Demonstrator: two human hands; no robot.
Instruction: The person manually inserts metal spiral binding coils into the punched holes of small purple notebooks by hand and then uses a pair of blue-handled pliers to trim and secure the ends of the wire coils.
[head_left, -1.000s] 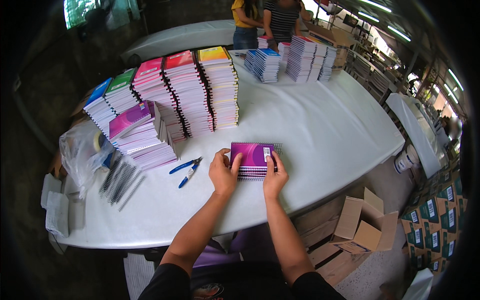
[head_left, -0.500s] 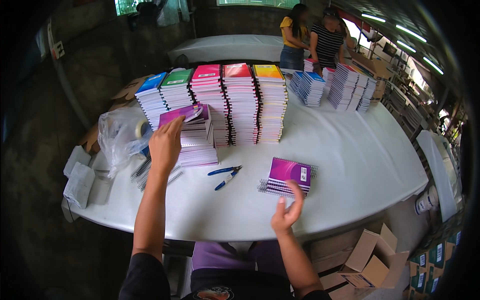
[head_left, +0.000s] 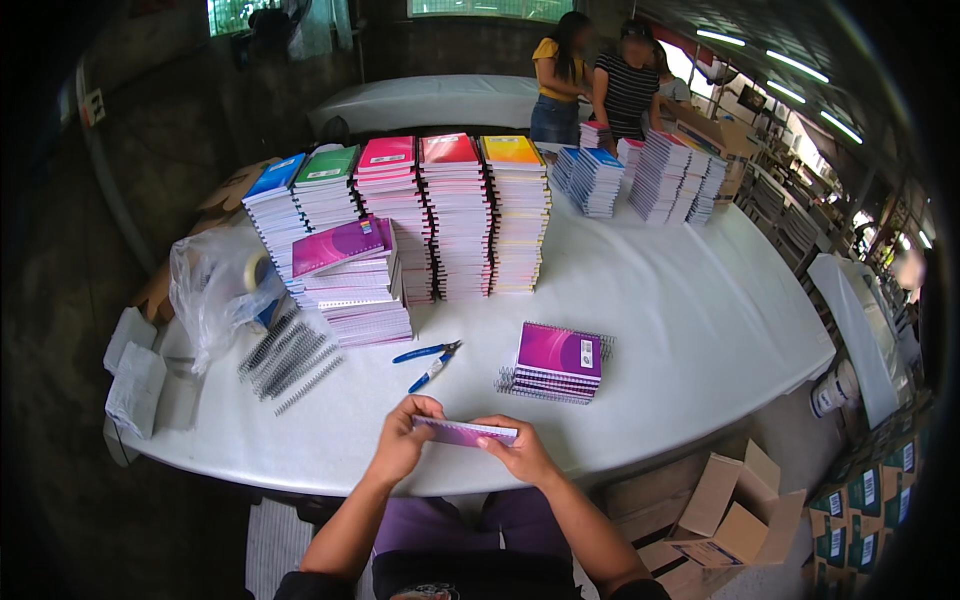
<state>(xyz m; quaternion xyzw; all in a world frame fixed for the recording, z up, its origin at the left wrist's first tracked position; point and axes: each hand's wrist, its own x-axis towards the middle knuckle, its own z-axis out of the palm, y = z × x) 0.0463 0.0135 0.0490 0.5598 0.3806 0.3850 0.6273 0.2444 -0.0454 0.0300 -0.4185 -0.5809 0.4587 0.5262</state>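
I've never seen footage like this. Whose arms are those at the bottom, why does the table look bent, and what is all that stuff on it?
The camera sits on a person's head, looking down; its wide lens bends straight edges. The arms are that person's own. The left hand and right hand hold a thin purple notebook by its ends. On the white table lie a small pile of purple notebooks, blue-handled pliers, loose spiral wires, a plastic bag and tall coloured notebook stacks. Two other people stand at the far end.
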